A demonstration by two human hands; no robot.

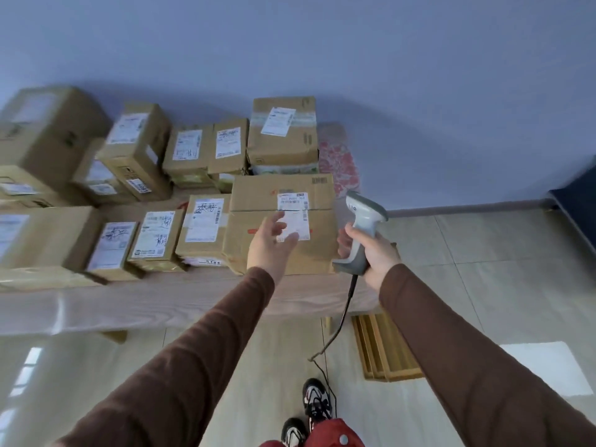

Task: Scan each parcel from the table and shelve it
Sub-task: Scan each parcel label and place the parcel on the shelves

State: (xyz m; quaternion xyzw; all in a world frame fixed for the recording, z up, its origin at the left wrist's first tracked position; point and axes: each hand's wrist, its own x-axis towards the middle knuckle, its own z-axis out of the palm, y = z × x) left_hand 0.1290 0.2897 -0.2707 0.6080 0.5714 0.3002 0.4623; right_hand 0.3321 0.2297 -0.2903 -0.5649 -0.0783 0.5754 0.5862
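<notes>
Crowding wooden table [180, 304], parcels [280, 224], tiled floor [483, 269]

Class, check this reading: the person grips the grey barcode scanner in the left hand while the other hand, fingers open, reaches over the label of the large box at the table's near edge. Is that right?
One detail is wrong: the head view shows the barcode scanner gripped in the right hand, not the left. The left hand is the one reaching, fingers open, over the label of the large box at the near edge of the table.
</notes>
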